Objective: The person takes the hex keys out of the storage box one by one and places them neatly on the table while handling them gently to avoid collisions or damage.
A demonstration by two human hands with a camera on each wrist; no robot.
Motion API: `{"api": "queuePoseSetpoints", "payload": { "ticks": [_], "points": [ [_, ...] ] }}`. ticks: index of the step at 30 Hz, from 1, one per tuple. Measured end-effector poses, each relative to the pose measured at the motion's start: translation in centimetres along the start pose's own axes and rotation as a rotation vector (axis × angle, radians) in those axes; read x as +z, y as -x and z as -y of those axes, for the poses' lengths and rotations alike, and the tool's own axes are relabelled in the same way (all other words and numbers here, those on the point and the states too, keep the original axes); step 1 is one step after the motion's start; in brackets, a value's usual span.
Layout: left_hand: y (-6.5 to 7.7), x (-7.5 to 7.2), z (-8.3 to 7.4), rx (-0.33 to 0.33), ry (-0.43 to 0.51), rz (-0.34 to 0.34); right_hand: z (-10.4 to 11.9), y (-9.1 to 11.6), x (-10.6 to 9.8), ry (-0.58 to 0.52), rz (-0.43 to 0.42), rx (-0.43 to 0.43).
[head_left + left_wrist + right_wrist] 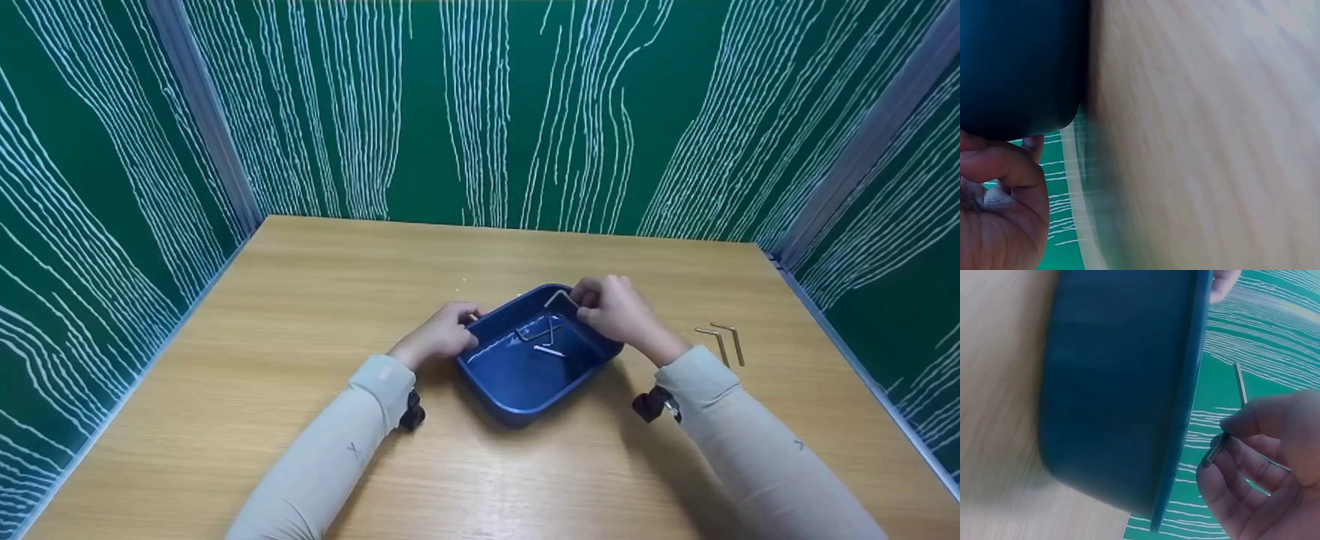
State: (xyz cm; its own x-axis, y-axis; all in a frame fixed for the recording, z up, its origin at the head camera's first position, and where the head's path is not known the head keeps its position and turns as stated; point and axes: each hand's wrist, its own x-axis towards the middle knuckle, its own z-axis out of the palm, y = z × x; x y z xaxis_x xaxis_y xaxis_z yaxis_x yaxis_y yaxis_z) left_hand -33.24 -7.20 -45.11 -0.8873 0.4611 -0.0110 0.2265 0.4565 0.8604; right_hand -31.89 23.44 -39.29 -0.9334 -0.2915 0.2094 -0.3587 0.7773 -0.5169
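A blue plastic bin (pixel 510 379) sits at an angle on the wooden table. My left hand (pixel 442 331) grips its left corner, thumb and fingers at the rim; in the left wrist view, curled fingers (pixel 1002 166) lie against the bin's edge. Over the far right corner, my right hand (pixel 621 311) pinches an L-shaped hex key (pixel 1240 385) between thumb and fingertips. More hex keys (pixel 538 334) lie on the bin's floor, beside a short silver rod (pixel 550 350).
Two L-shaped hex keys (pixel 738 346) lie side by side on the table (pixel 337 285), to the right of my right hand. A few tiny white specks dot the wood behind the bin. Green panels (pixel 420 112) with white wavy lines enclose the table's back and sides.
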Motion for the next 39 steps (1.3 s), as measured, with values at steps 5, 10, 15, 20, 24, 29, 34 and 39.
{"api": "queuePoseSetpoints", "payload": {
  "ticks": [5, 10, 15, 20, 24, 29, 34, 39],
  "points": [
    [0.0, 0.0, 0.0, -0.004, -0.012, -0.002, -0.5, 0.1, -0.4, -0.005, -0.039, -0.001],
    [-0.1, 0.0, 0.0, -0.007, -0.014, -0.006, -1.1, 0.3, -0.9, -0.017, -0.062, 0.003],
    [-0.2, 0.0, 0.1, -0.008, -0.022, -0.005, -1.7, 0.5, -1.5, -0.040, -0.083, 0.016],
    [-0.3, 0.0, 0.1, -0.014, -0.030, 0.000, -2.2, 0.8, -2.0, -0.062, -0.087, 0.051],
    [-0.2, 0.0, -0.1, -0.023, -0.033, -0.001, -2.4, 1.0, -2.5, -0.073, -0.091, 0.086],
    [-0.3, 0.0, -0.1, -0.018, -0.027, -0.007, -2.8, 1.2, -2.9, -0.073, -0.109, 0.101],
    [-0.3, 0.0, -0.1, -0.012, -0.029, -0.008, -3.3, 1.5, -3.4, -0.083, -0.107, 0.146],
    [-0.3, 0.0, 0.0, -0.012, -0.035, -0.006, -3.7, 1.9, -4.0, -0.101, -0.086, 0.202]
  ]
}}
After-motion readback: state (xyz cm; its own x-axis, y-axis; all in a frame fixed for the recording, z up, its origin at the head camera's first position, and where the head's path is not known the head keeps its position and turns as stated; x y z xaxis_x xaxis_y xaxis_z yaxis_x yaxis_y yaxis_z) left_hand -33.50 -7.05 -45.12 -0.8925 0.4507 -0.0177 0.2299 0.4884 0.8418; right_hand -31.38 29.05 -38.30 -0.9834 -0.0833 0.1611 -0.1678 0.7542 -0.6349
